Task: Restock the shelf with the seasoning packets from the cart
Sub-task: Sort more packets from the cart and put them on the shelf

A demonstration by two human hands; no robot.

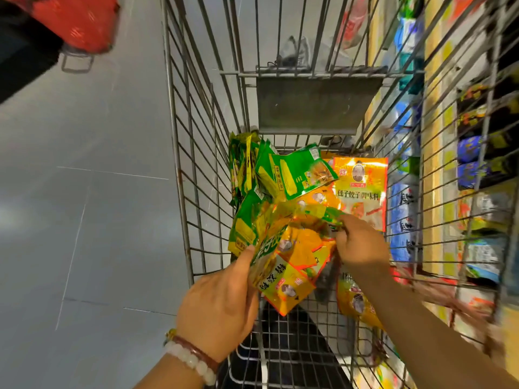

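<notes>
A wire shopping cart (196,141) fills the middle of the view. Green seasoning packets (297,172) and yellow-orange seasoning packets (361,189) lie piled on its floor. My left hand (222,307) is inside the cart near its left wall, gripping a fanned bunch of yellow and green packets (286,273) by their lower edge. My right hand (362,245) reaches in from the right and pinches the top edge of a packet in that bunch. More yellow packets (356,301) lie under my right forearm.
The store shelf (438,153) with blue and dark packaged goods runs along the right side of the cart. Grey tiled floor (84,192) lies to the left. A red basket (81,21) is at the top left. A grey flap (317,105) hangs at the cart's far end.
</notes>
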